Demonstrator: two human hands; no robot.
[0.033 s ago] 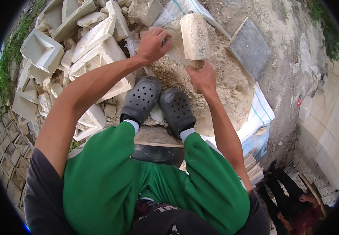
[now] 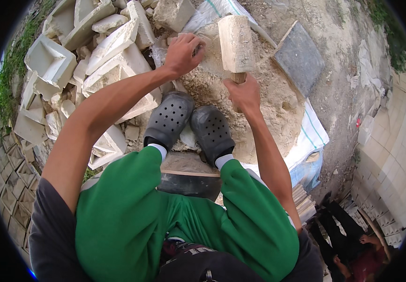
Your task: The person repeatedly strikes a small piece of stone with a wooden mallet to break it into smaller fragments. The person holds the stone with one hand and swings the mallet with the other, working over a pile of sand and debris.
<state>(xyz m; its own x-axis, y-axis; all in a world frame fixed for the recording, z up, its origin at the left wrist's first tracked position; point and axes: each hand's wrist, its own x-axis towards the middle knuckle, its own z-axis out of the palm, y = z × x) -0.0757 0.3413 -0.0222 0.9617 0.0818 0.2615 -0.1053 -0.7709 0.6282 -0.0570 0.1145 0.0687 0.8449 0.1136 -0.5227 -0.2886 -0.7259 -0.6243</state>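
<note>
Above the 2 grey clogs point(image 2: 189, 124), the right hand point(image 2: 245, 94) is closed around the handle of a pale stone-dusted mallet point(image 2: 235, 42), its head raised just beyond the knuckles. Left of it, the left hand point(image 2: 181, 54) presses curled fingers onto the sandy stone block point(image 2: 268, 108); what it grips is hidden. Broken stone offcuts point(image 2: 104, 51) lie farther left.

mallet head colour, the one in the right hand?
Pale cream, dusty, with a brown wooden handle; the mallet in the right hand shows best in the head view.
</note>
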